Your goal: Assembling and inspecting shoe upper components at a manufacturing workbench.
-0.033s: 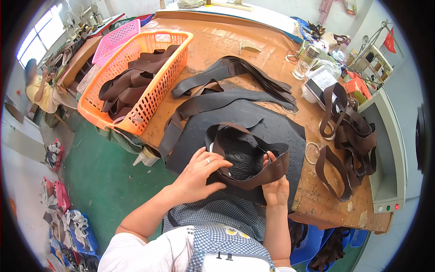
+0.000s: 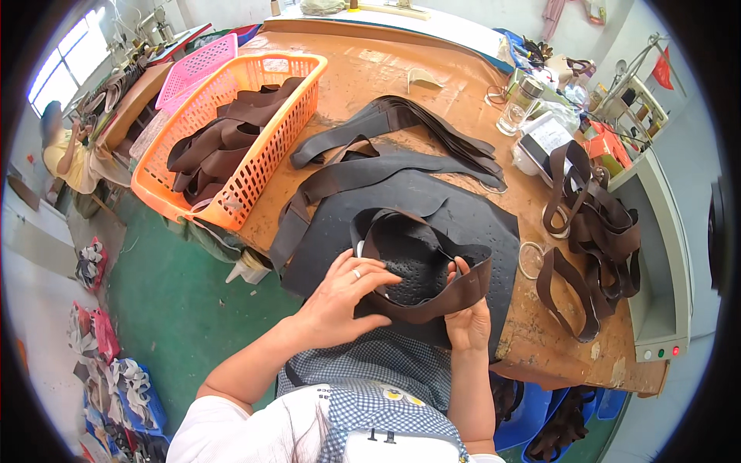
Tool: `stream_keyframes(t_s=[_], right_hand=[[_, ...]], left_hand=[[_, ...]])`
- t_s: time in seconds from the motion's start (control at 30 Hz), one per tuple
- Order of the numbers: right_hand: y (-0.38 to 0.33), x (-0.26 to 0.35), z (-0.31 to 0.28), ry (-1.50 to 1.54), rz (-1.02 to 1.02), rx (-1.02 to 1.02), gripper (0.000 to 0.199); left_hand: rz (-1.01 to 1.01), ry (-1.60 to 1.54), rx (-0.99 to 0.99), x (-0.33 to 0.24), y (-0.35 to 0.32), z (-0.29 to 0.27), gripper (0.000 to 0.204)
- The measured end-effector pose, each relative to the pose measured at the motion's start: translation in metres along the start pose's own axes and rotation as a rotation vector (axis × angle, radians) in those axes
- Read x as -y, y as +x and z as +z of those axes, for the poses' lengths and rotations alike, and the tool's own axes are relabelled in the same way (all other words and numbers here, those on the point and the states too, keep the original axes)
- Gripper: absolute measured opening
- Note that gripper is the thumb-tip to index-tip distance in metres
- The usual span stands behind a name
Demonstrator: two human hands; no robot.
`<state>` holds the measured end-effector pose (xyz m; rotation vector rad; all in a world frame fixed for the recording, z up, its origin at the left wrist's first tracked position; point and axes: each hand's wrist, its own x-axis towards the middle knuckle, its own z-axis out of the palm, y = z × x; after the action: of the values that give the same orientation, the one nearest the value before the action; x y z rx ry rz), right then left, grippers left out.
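A wide dark brown strap bent into a loop point(image 2: 444, 302) stands over a black perforated sheet point(image 2: 494, 231) in front of me. My right hand point(image 2: 468, 312) grips the loop's right side, fingertips showing inside the loop and the palm outside. At the loop's left side is my left hand point(image 2: 340, 301), its thumb and fingers spread apart around the strap's near edge. A small white patch shows on the strap beside the left fingertips. Behind the loop, a long dark strap point(image 2: 340, 176) lies across the sheet's far edge.
An orange basket point(image 2: 228, 208) of brown straps stands at left. A folded strap bundle point(image 2: 432, 123) lies at the back. Brown strap loops point(image 2: 610, 239) heap at right, beside a grey metal housing point(image 2: 671, 255). A glass jar point(image 2: 519, 108) stands behind. A person point(image 2: 69, 150) sits far left.
My left thumb and fingers are spread slightly wider. The right hand keeps its grip, and the loop has hardly moved.
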<state>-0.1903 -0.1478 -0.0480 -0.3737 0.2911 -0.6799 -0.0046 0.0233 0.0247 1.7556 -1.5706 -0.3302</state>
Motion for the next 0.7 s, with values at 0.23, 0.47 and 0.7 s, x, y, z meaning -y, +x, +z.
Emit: stream_keyframes(t_s=[0.23, 0.47, 0.7], right_hand=[[-0.003, -0.011, 0.027, -0.424, -0.078, 0.08, 0.067], [0.003, -0.01, 0.035, -0.425, -0.091, -0.12, 0.062], [0.008, 0.012, 0.021, -0.617, -0.355, -0.33, 0.059]], left_hand=[[-0.179, -0.3, -0.063, -0.033, 0.029, 0.031, 0.05], [0.152, -0.267, -0.283, -0.023, 0.035, 0.041, 0.028], [-0.221, -0.968, -0.572, -0.032, 0.049, -0.001, 0.019]])
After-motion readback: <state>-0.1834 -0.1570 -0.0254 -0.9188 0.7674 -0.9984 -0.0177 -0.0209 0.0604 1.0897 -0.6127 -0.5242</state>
